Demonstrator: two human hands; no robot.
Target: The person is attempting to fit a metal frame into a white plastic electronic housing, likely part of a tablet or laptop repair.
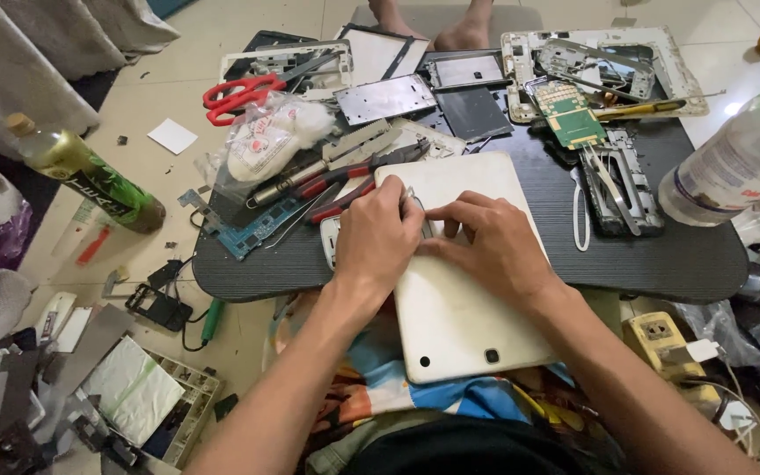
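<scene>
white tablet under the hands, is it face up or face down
Face down. The flat white tablet shows its plain back shell with a camera lens and a second small hole near the bottom edge; no screen shows. Left hand and right hand rest on it.

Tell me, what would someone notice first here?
Probably the two hands, left hand and right hand, pressing on a white tablet back at the near edge of the dark table. Next, the red scissors at the far left of the table, and the green circuit board among taken-apart frames.
</scene>
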